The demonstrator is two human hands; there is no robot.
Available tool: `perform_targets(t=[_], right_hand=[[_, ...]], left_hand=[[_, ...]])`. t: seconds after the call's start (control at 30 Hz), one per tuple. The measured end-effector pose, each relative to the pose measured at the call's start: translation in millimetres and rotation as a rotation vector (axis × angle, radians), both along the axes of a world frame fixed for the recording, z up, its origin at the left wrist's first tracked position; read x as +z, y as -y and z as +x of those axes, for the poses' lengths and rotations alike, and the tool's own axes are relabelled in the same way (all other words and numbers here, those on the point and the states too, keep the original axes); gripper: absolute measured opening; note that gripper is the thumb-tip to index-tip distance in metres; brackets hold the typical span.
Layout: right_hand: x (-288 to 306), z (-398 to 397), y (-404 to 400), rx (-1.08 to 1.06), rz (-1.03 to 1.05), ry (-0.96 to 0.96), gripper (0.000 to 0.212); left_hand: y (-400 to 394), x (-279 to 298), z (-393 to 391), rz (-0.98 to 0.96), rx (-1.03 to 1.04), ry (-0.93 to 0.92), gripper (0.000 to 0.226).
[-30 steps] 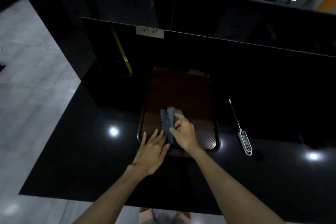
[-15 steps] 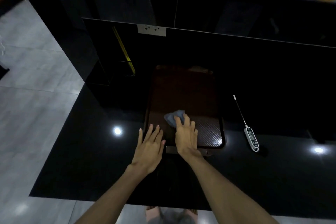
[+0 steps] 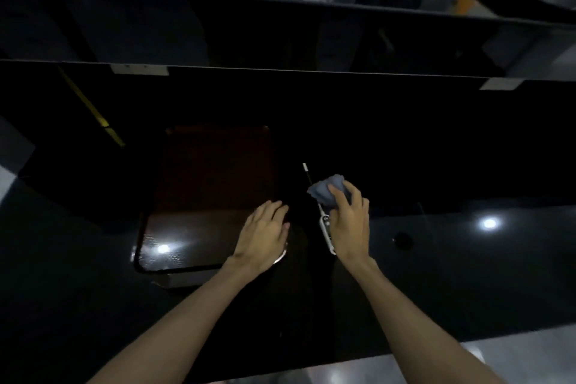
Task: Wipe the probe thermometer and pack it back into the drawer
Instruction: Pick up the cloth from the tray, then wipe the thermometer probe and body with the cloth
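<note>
Thermometer [image 3: 325,227] slim white, right hand [image 3: 350,224] clutching crumpled grey cloth [image 3: 327,192]

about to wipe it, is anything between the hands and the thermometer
Nothing visible. The right hand, holding the crumpled grey cloth, is right beside the white probe thermometer; the left hand is over the brown tray's corner.

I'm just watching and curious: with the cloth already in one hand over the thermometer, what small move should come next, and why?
Probably the left hand should reach across and pick up the probe thermometer. It lies flat on the black counter, the right hand already holds the bunched grey cloth right over it, and the left hand hovers empty by the tray. Lifting it would likely make wiping the thin probe easier.
</note>
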State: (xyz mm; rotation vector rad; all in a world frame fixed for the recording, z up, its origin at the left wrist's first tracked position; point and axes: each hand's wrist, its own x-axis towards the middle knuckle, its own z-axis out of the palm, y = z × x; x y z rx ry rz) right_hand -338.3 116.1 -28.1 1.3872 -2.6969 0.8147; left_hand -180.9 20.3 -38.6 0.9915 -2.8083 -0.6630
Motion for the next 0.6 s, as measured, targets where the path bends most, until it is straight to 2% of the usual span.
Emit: perform_targets(t=[0.1, 0.17, 0.3, 0.47, 0.6], right_hand=[[-6, -42, -19, -0.008, 0.056, 0.028, 0.053], [-13, -64, -27, 0.004, 0.095, 0.028, 0.054], [-24, -91, -34, 0.06, 0.101, 0.049, 0.054], [-33, -108, -38, 0.128, 0.113, 0.108, 0.055], [-37, -116, -38, 0.156, 0.127, 0.126, 0.054]], left_hand=[[-10, -2, -60, 0.124, 0.078, -0.044, 0.034], [-10, -6, -93, 0.261, 0.217, -0.011, 0.029], [-4, -19, -132, 0.501, 0.502, 0.099, 0.041], [-3, -35, -149, 0.538, 0.687, 0.14, 0.039], [-7, -31, -151, 0.615, 0.65, 0.06, 0.026]])
